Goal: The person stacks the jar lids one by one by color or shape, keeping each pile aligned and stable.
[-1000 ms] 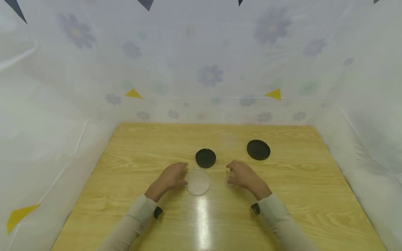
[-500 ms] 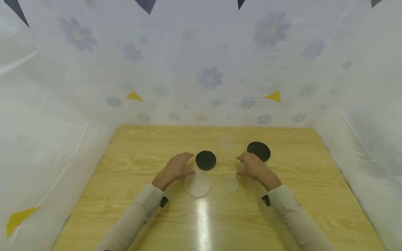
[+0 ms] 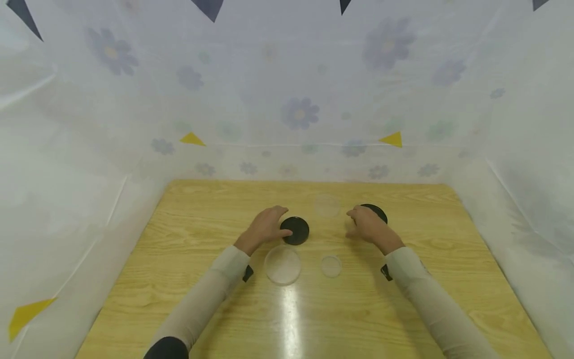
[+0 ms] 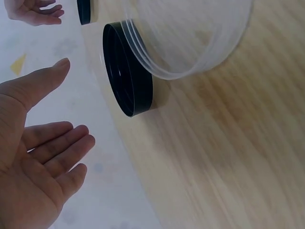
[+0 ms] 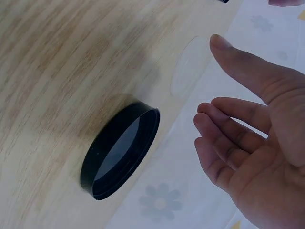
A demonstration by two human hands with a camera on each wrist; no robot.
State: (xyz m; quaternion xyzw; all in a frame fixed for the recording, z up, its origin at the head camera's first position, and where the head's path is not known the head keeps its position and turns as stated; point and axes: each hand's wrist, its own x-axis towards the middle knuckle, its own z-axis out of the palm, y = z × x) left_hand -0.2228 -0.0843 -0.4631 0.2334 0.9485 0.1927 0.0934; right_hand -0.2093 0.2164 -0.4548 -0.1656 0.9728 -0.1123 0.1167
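My left hand [image 3: 264,228] hovers with relaxed fingers over the left side of a small black round lid [image 3: 299,229]; its thumb overlaps the lid in the head view. In the left wrist view that lid [image 4: 138,76] lies with its raised rim up, beside a clear round container [image 4: 195,33]. My right hand [image 3: 369,225], fingers loosely bent and holding nothing, partly hides a larger black lid [image 3: 378,212]. The right wrist view shows this lid [image 5: 102,143] rim up, apart from the fingertips. Nearer the body sits the clear container [image 3: 283,267].
A small clear round piece [image 3: 331,267] lies right of the clear container. Farther back is a faint, flat transparent disc [image 3: 326,205]. The wood-grain table [image 3: 426,299] meets white flower-patterned sheeting [image 3: 251,89] at its back and sides.
Both hands have moved forward, away from the body, the right one also outward. The small clear piece has come out from under the right hand, which now covers part of the larger lid.
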